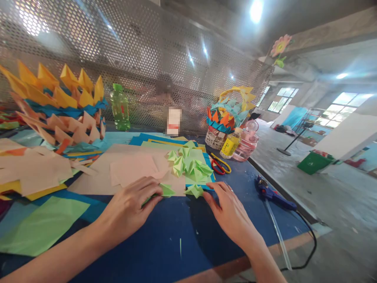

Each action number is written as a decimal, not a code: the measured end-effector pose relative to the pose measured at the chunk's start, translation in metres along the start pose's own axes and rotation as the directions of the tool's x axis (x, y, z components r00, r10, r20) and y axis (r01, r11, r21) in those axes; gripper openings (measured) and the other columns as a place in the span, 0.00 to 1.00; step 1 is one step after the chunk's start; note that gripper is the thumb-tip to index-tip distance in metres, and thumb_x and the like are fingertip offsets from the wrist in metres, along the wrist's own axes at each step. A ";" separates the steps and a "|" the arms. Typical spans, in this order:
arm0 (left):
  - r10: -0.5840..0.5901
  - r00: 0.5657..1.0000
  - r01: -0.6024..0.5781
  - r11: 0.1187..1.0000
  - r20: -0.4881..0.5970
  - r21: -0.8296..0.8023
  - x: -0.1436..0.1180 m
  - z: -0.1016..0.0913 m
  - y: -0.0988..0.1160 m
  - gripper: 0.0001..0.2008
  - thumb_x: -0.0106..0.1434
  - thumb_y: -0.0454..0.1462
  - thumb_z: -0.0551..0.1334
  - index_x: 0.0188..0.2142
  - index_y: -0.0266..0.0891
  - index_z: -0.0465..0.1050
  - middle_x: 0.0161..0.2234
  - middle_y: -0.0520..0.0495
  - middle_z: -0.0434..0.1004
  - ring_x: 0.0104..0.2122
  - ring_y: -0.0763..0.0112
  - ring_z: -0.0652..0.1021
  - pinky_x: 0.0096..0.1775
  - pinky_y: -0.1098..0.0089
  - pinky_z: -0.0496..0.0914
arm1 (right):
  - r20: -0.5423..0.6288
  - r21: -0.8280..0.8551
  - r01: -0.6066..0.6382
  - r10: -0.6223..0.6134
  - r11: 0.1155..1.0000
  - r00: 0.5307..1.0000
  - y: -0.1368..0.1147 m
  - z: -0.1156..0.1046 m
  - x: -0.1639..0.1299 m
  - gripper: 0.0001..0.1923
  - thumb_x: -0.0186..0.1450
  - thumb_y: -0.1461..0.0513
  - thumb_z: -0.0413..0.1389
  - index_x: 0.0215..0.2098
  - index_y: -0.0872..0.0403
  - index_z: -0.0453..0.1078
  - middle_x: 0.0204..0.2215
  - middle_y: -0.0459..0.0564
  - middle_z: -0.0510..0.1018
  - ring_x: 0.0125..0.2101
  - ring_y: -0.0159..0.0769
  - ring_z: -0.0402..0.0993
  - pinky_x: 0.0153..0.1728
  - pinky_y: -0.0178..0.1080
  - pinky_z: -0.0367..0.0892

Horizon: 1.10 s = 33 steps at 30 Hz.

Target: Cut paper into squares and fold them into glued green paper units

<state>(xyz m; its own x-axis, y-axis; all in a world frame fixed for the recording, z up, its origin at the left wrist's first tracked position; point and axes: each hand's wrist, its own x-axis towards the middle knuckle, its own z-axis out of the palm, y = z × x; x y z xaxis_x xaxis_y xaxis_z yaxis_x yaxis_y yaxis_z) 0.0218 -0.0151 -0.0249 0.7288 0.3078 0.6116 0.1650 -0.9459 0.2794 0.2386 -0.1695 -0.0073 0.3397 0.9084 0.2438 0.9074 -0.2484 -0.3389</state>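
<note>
Blue worktable (165,243) strewn with coloured paper, backed by perforated metal.
Left hand (129,206) pinches a folded green piece (166,190) just below the pile of green folded pieces (188,163); right hand (228,210) lies loose, fingertips touching another green piece (194,191) beside it.

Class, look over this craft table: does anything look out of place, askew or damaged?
A thin green paper sliver lies alone on the blue table, apart from the folded green pieces. The glue gun rests close to the table's right edge. Nothing looks damaged.
</note>
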 end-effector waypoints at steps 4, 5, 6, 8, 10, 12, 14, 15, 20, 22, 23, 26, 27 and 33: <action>-0.026 0.999 0.027 1.000 0.042 -0.006 -0.002 0.001 0.000 0.07 0.69 0.34 0.55 0.35 0.40 0.70 0.35 0.49 0.74 0.37 0.70 0.75 0.40 0.70 0.69 | 0.050 -0.097 -0.012 0.016 0.995 0.999 -0.009 0.004 0.015 0.14 0.71 0.57 0.48 0.50 0.52 0.69 0.44 0.56 0.73 0.48 0.50 0.70 0.48 0.53 0.66; -0.030 0.998 0.030 1.000 0.049 -0.006 -0.002 0.001 -0.001 0.07 0.68 0.34 0.55 0.35 0.40 0.71 0.35 0.48 0.74 0.37 0.69 0.76 0.40 0.69 0.69 | 0.058 -0.093 0.012 -0.007 0.996 0.998 -0.011 0.005 0.017 0.13 0.70 0.57 0.49 0.50 0.52 0.69 0.44 0.55 0.73 0.48 0.49 0.70 0.48 0.52 0.66; -0.028 0.998 0.028 1.000 0.051 -0.008 -0.003 0.001 -0.001 0.07 0.68 0.34 0.55 0.35 0.40 0.71 0.34 0.48 0.74 0.37 0.69 0.76 0.40 0.69 0.69 | 0.068 -0.085 0.037 -0.031 0.996 0.997 -0.013 0.005 0.017 0.13 0.70 0.58 0.50 0.50 0.51 0.69 0.44 0.55 0.73 0.49 0.49 0.70 0.49 0.51 0.66; -0.021 0.999 0.022 1.000 0.044 -0.013 -0.004 0.002 -0.001 0.07 0.68 0.34 0.55 0.36 0.40 0.71 0.35 0.48 0.74 0.37 0.69 0.76 0.40 0.69 0.70 | 0.088 -0.071 0.069 -0.063 0.995 0.994 -0.016 0.006 0.017 0.12 0.69 0.61 0.51 0.50 0.50 0.69 0.45 0.54 0.73 0.48 0.47 0.70 0.48 0.49 0.66; -0.016 0.999 0.017 1.000 0.038 -0.019 -0.004 0.001 -0.001 0.07 0.68 0.34 0.55 0.36 0.40 0.71 0.35 0.48 0.74 0.37 0.69 0.76 0.41 0.69 0.70 | 0.100 -0.055 0.079 -0.073 0.995 0.992 -0.017 0.008 0.017 0.11 0.68 0.63 0.52 0.48 0.49 0.70 0.44 0.53 0.73 0.47 0.46 0.70 0.47 0.48 0.66; -0.027 0.998 0.028 0.999 0.053 -0.019 -0.004 0.000 0.000 0.07 0.69 0.34 0.55 0.36 0.40 0.70 0.35 0.48 0.74 0.38 0.68 0.76 0.41 0.68 0.69 | 0.095 -0.030 0.080 -0.077 0.996 0.993 -0.016 0.010 0.017 0.09 0.67 0.65 0.54 0.45 0.50 0.70 0.42 0.52 0.74 0.45 0.45 0.71 0.45 0.46 0.67; -0.038 0.997 0.039 0.999 0.065 -0.016 -0.004 0.000 0.001 0.07 0.69 0.34 0.55 0.36 0.40 0.70 0.35 0.48 0.73 0.38 0.68 0.75 0.41 0.68 0.69 | 0.076 0.004 0.084 -0.084 0.996 0.994 -0.014 0.012 0.018 0.08 0.65 0.67 0.54 0.42 0.51 0.69 0.40 0.50 0.75 0.43 0.43 0.72 0.43 0.44 0.67; -0.040 0.997 0.041 0.999 0.061 -0.015 -0.004 0.000 0.001 0.07 0.69 0.34 0.54 0.36 0.40 0.70 0.35 0.48 0.73 0.38 0.68 0.75 0.41 0.68 0.68 | 0.067 0.022 0.085 -0.087 0.996 0.994 -0.013 0.014 0.019 0.09 0.64 0.67 0.55 0.42 0.51 0.68 0.38 0.49 0.75 0.42 0.42 0.72 0.42 0.43 0.67; -0.019 0.999 0.020 0.999 0.044 -0.027 -0.006 0.002 0.001 0.05 0.69 0.33 0.56 0.36 0.40 0.69 0.36 0.49 0.73 0.39 0.69 0.75 0.43 0.68 0.68 | 0.044 0.013 0.052 -0.052 0.999 0.998 -0.009 0.017 0.018 0.17 0.65 0.62 0.56 0.53 0.51 0.62 0.36 0.49 0.76 0.40 0.43 0.73 0.41 0.44 0.67; -0.022 0.998 0.024 0.999 0.054 -0.024 -0.006 0.002 0.001 0.05 0.68 0.33 0.56 0.36 0.41 0.69 0.36 0.49 0.73 0.40 0.68 0.75 0.43 0.68 0.67 | 0.028 -0.038 0.023 -0.022 0.999 0.999 -0.008 0.017 0.017 0.18 0.67 0.56 0.54 0.54 0.51 0.61 0.38 0.51 0.75 0.41 0.45 0.72 0.42 0.46 0.67; -0.026 0.998 0.027 0.999 0.055 -0.021 -0.006 0.002 0.001 0.05 0.69 0.33 0.55 0.36 0.41 0.69 0.36 0.49 0.73 0.39 0.69 0.75 0.43 0.68 0.67 | 0.014 -0.062 0.009 -0.008 0.998 1.000 -0.008 0.017 0.016 0.17 0.68 0.54 0.52 0.53 0.51 0.62 0.39 0.52 0.75 0.42 0.46 0.72 0.42 0.47 0.67; -0.028 0.998 0.029 0.999 0.051 -0.015 -0.006 0.001 0.002 0.05 0.69 0.33 0.55 0.36 0.41 0.69 0.35 0.49 0.72 0.38 0.69 0.74 0.42 0.69 0.67 | -0.035 -0.109 -0.027 0.024 0.994 0.999 -0.006 0.017 0.016 0.14 0.71 0.52 0.47 0.46 0.51 0.66 0.39 0.52 0.74 0.41 0.45 0.72 0.41 0.46 0.66; -0.027 0.998 0.028 0.999 0.050 -0.017 -0.005 0.000 0.003 0.06 0.69 0.33 0.55 0.36 0.41 0.69 0.35 0.49 0.72 0.38 0.69 0.74 0.41 0.69 0.67 | -0.045 -0.122 -0.043 0.038 0.992 0.998 -0.005 0.017 0.016 0.14 0.71 0.51 0.46 0.43 0.51 0.66 0.39 0.52 0.74 0.40 0.45 0.71 0.41 0.45 0.65; -0.043 0.998 0.044 0.999 0.056 -0.027 -0.004 0.000 0.003 0.06 0.69 0.33 0.55 0.36 0.40 0.69 0.34 0.50 0.72 0.38 0.70 0.74 0.41 0.70 0.66 | 0.007 -0.145 -0.079 0.081 0.986 0.997 -0.005 0.016 0.017 0.15 0.68 0.51 0.52 0.31 0.52 0.68 0.34 0.51 0.73 0.39 0.46 0.70 0.40 0.46 0.63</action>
<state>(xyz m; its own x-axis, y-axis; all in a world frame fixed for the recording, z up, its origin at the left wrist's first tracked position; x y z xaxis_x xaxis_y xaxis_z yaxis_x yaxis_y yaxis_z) 0.0192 -0.0196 -0.0269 0.7571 0.3419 0.5567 0.1795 -0.9282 0.3258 0.2361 -0.1471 -0.0161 0.4100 0.8878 0.2090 0.9041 -0.3653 -0.2219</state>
